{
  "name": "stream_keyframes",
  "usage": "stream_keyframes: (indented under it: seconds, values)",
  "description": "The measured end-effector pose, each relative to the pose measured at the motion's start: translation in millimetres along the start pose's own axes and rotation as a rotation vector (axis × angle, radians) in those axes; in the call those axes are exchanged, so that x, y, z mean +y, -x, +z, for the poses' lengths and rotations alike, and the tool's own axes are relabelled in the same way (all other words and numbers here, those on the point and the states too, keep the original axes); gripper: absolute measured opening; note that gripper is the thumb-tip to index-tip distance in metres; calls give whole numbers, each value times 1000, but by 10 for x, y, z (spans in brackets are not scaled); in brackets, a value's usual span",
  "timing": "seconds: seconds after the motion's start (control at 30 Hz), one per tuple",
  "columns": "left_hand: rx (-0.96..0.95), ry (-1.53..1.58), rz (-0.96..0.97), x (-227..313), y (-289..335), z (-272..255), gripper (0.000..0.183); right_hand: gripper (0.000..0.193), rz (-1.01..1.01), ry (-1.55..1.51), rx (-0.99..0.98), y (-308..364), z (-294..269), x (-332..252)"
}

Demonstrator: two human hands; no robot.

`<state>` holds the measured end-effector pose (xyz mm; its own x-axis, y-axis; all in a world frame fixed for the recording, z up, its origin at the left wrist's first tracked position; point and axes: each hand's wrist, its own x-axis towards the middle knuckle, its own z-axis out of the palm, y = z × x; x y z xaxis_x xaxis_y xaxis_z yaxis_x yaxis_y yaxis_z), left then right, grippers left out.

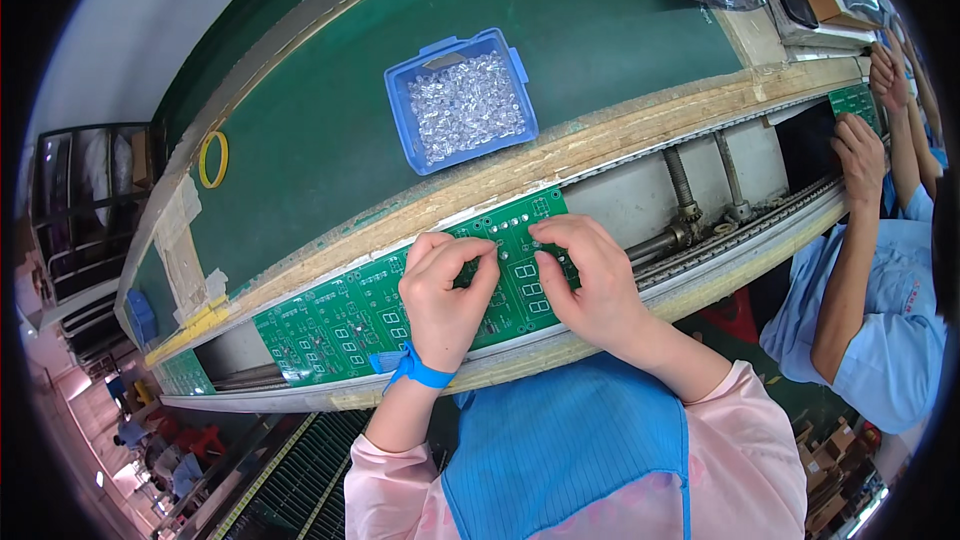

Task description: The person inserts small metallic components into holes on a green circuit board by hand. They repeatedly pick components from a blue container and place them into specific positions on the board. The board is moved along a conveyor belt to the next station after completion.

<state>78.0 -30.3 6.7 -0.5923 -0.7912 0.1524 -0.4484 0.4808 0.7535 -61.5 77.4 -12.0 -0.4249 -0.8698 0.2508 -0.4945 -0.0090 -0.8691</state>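
Observation:
Both my hands are over a green circuit board (545, 312) with white digit outlines, lying on the rail track. My left hand (447, 285), with a blue band (425, 372) on its wrist, pinches thumb and forefinger together just above the board's upper part. Whatever sits between those fingertips is too small to make out. Close to its right, my right hand (592, 280) holds its thumb and forefinger apart over the same board, with nothing visible between them. A few small clear parts (514, 223) stand in a row near the board's far edge.
Beyond the wooden ledge (640, 130), a blue bin (398, 120) full of small clear parts sits on the green tabletop (310, 100). A yellow tape ring (213, 160) lies at left. More boards (335, 325) line the track leftward. At right, a co-worker's hand (858, 155) is near another board (850, 100).

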Motion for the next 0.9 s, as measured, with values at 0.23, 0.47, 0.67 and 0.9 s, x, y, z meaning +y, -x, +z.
stream_keyframes:
  seconds: [0.23,0.47,0.67,0.9]
  values:
    - [-61,-56,39,37,-70,6,10,25,-17,14,1,3,-11,13]
    - [-81,-115,-43,100,-69,-94,9,23,-31,5,19,-16,18,-1]
    - [374,-207,-283,-367,204,-811,14,23,6,-12,27,16,-57,48]
    - [258,-629,-1082,-1486,922,-1727,72,27,-163,46,-33,-400,-250,27]
